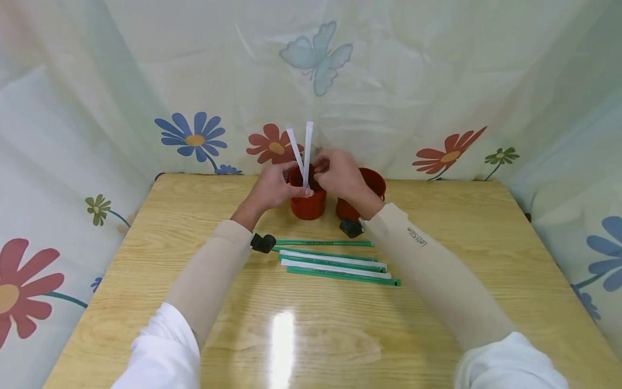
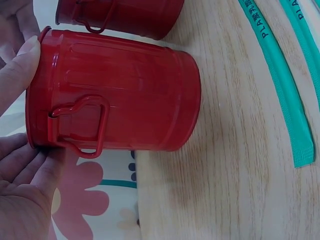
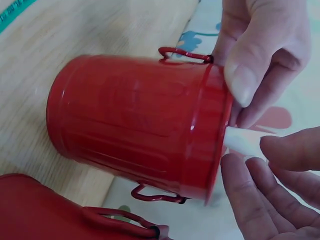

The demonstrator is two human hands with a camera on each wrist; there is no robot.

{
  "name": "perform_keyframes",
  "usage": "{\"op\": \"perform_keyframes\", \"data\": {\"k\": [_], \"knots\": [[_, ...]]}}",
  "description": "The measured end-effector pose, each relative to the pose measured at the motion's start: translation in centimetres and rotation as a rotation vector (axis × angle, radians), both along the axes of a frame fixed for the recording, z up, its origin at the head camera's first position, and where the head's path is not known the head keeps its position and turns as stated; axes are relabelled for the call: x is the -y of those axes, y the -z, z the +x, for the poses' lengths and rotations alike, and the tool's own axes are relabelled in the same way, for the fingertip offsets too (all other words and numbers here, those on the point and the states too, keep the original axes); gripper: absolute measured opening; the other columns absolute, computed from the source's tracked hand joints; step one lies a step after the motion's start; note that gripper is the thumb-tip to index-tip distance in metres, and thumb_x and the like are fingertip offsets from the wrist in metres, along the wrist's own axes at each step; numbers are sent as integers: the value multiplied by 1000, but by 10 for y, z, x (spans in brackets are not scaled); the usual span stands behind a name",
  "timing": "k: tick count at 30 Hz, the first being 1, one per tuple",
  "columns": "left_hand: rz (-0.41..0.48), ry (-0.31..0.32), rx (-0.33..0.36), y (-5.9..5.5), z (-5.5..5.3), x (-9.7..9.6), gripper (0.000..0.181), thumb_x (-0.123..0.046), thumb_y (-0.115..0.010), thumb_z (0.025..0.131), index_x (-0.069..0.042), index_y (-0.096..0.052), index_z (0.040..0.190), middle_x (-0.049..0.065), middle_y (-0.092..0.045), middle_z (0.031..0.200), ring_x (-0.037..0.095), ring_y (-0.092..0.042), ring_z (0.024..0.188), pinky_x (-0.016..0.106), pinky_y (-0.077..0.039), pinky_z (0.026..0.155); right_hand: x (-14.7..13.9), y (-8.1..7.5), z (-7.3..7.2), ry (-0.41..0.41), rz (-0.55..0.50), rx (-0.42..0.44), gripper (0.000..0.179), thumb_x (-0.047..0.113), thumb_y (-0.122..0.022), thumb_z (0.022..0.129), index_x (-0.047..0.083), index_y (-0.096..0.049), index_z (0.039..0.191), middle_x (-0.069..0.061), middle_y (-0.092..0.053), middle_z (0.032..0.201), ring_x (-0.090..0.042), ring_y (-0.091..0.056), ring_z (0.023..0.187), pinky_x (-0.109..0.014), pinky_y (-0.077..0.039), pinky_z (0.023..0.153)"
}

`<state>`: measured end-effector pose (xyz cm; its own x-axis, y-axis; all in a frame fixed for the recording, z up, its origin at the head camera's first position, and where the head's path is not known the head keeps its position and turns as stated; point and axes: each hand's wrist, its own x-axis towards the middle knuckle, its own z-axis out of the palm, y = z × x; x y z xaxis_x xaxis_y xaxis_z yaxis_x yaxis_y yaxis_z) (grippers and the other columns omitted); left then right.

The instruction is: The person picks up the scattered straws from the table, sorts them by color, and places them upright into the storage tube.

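Observation:
Two small red metal buckets with side handles stand at the back of the table. My left hand holds the left bucket by its rim, thumb on the near side and fingers around the far side. Two white paper-wrapped straws rise out of this bucket, crossing low down. Over its right rim is my right hand, fingers curled. In the right wrist view, its thumb and fingertips pinch a white straw at the bucket's mouth. The right bucket sits below the right wrist, partly covered by it.
Several wrapped straws, green and white, lie side by side across the table in front of the buckets. A flowered curtain hangs right behind the table's back edge.

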<state>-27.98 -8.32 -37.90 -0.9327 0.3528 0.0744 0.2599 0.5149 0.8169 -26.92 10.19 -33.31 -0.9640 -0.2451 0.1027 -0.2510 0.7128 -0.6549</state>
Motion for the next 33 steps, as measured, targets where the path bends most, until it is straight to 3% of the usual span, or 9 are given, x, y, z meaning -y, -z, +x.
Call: {"op": "perform_keyframes", "data": {"k": [10, 20, 27, 33], "knots": [[-27, -35, 10, -4, 0, 3, 69, -38, -83, 78, -20, -56, 140, -2, -67, 121, 19, -59, 107, 34, -57, 89, -12, -3, 24, -74, -100, -8, 15, 3, -66, 88, 4, -71, 102, -13, -71, 102, -25, -66, 91, -39, -58, 86], [-12, -15, 10, -1, 1, 0, 71, -38, -84, 77, -18, -55, 140, 2, -68, 123, 27, -61, 113, 37, -58, 88, -33, 9, 56, -157, -16, 0, 13, 3, -71, 87, 5, -73, 100, -12, -73, 97, -23, -67, 85, -38, -59, 80], [-19, -25, 14, 0, 0, 0, 71, -38, -84, 77, -18, -56, 139, 0, -67, 123, 27, -59, 115, 37, -57, 89, -57, 38, 81, -258, 31, 25, 12, 0, -74, 84, 6, -73, 95, -7, -73, 86, -16, -65, 78, -29, -58, 73], [-32, -27, 31, -1, 1, -1, 74, -39, -84, 77, -18, -54, 141, 3, -66, 126, 28, -58, 117, 37, -58, 88, -78, 65, 104, -322, 167, 47, 10, -1, -70, 85, 6, -74, 91, 1, -68, 78, -9, -58, 71, -22, -52, 66]]}}
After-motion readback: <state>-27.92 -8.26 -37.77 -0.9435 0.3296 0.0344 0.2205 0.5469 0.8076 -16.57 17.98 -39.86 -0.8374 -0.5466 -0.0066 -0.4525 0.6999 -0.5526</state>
